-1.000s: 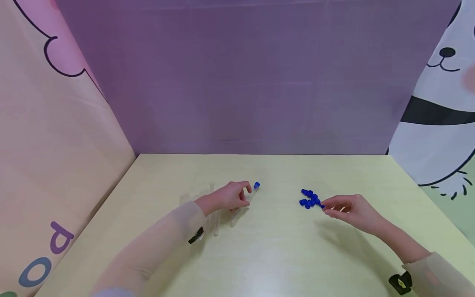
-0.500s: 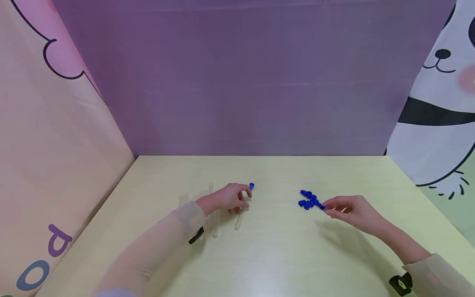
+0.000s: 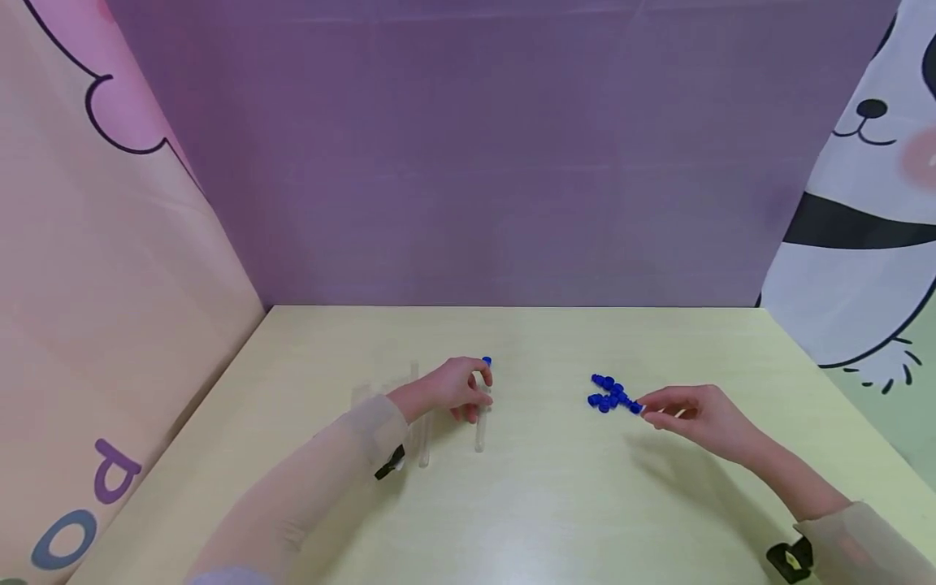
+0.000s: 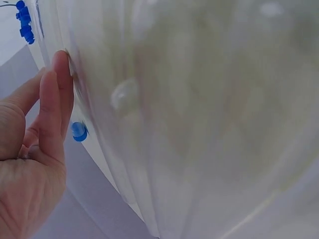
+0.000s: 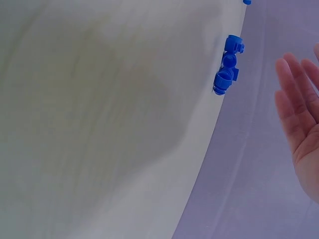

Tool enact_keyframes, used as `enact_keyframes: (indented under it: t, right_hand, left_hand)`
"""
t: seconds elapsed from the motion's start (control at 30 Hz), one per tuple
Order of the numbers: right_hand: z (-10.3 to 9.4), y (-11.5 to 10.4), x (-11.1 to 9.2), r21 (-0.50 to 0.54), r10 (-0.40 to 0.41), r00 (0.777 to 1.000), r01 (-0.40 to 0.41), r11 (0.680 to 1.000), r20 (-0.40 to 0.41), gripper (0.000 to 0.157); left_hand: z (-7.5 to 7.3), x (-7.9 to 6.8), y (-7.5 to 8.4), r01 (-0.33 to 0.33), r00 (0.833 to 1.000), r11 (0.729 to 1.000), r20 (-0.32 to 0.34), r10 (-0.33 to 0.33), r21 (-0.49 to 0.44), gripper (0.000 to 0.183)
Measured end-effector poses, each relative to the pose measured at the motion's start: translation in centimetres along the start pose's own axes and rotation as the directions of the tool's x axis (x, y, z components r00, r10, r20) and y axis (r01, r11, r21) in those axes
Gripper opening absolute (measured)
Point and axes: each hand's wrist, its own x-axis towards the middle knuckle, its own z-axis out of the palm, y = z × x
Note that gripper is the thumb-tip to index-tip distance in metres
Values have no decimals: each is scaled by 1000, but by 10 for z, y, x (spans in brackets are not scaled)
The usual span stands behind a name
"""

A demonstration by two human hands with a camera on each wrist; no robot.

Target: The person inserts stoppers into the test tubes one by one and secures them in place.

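On the table, my left hand (image 3: 453,386) grips a clear test tube (image 3: 480,435) between bent fingers and thumb. Its blue cap (image 3: 487,359) shows just beyond the forefinger, and the middle of the tube is hidden by the fingers. In the left wrist view, the cap (image 4: 79,130) appears past the fingers (image 4: 50,109). My right hand (image 3: 691,413) pinches a small blue cap (image 3: 635,408) by thumb and fingertips, at the near edge of a cluster of blue caps (image 3: 604,392). The right wrist view shows that hand (image 5: 304,114) beside the blue caps (image 5: 227,64).
More clear tubes (image 3: 424,447) lie beside and under the left wrist, partly hidden by it. The pale table (image 3: 541,504) ends at a purple backdrop (image 3: 512,162). A printed cloth (image 3: 132,309) hangs on the left and a panda print (image 3: 863,203) on the right.
The capped tube under my left hand has turned from slanting to nearly straight away from me, its cap swinging left. At my right fingertips, the blue cap has turned slightly; that hand barely moved.
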Motion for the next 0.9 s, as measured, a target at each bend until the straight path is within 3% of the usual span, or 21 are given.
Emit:
enact_keyframes:
  t: [0.33,0.53,0.9]
  right_hand:
    - [-4,-6,0,-3,38,999,-38,999,0,20]
    - [-6,-6,2,-18,19,1000,-19,1000,6,20]
    - [-7,-8,9,-17,26,999,-26,1000,22,20]
  left_hand:
    - [-4,1,-4,-21,999,1000,35,21,8,24]
    - [-8,-3,-3,-38,998,999,42,38,5,26]
    - [-19,-24,1,-138,990,990,6,138,26,30]
